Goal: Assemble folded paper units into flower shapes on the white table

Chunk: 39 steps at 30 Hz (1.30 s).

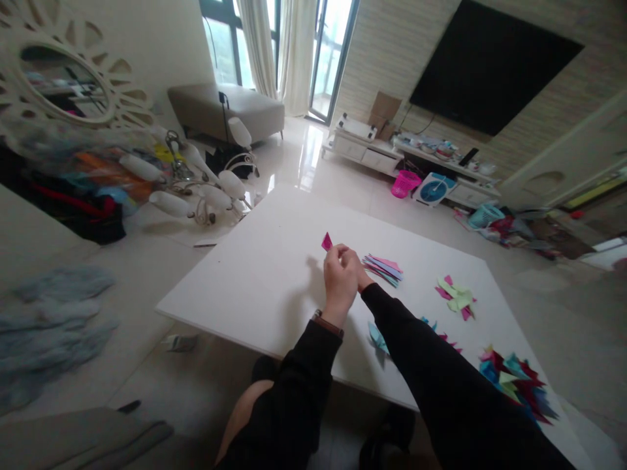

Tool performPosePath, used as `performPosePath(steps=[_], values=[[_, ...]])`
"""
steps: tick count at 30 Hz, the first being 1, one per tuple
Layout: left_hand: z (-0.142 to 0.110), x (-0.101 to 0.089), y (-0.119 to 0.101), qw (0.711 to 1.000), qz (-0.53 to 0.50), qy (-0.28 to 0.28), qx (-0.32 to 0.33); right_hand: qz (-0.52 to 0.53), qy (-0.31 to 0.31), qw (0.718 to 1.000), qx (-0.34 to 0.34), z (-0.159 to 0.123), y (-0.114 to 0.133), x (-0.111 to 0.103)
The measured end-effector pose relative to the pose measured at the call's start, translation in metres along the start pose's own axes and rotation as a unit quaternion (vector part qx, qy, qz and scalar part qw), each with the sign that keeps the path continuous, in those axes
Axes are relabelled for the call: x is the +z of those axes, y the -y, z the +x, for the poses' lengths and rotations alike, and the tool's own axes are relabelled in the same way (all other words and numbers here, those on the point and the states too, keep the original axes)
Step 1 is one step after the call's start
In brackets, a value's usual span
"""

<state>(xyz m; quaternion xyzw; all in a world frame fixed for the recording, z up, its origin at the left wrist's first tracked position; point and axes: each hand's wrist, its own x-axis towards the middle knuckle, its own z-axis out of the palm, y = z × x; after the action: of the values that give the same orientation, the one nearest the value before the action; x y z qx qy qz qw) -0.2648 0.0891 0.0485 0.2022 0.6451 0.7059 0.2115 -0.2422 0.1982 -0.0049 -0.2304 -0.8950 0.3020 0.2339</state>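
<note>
A small folded piece of magenta paper [327,241] juts out from my fingers, above the white table. My left hand [339,277] is closed, with its fingers pinched at the paper. Pressed in close behind it, my right hand [361,273] is also closed at the paper, though my left hand hides most of its fingers. Just right of the hands lies a fanned stack of coloured paper strips [385,269]. A light blue folded paper piece [377,337] shows beside my right sleeve, which partly covers other folded pieces.
On the white table [235,281], a green and magenta paper cluster [456,297] lies at right, and a pile of multicoloured folded papers [519,384] near the right edge. A chandelier [206,189] rests beyond the table's left side. A pink basket [405,184] stands by the TV cabinet.
</note>
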Motion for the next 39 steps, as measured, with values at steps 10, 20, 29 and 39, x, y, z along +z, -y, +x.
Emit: performPosePath(steps=[10, 20, 29, 39], values=[[-0.049, 0.038, 0.019, 0.936, -0.077, 0.272, -0.212, 0.004, -0.203, 0.967, 0.155, -0.203, 0.014, -0.114], [-0.081, 0.067, 0.051, 0.899, -0.121, 0.383, -0.175, -0.03, -0.17, 0.981, 0.087, -0.223, 0.0, -0.138], [-0.082, 0.075, 0.053, 0.9, -0.04, 0.417, -0.124, -0.063, -0.144, 0.983, 0.094, -0.224, -0.022, -0.15], [-0.095, 0.079, 0.048, 0.896, 0.021, 0.427, -0.123, -0.101, -0.172, 0.97, 0.138, -0.245, -0.051, -0.18]])
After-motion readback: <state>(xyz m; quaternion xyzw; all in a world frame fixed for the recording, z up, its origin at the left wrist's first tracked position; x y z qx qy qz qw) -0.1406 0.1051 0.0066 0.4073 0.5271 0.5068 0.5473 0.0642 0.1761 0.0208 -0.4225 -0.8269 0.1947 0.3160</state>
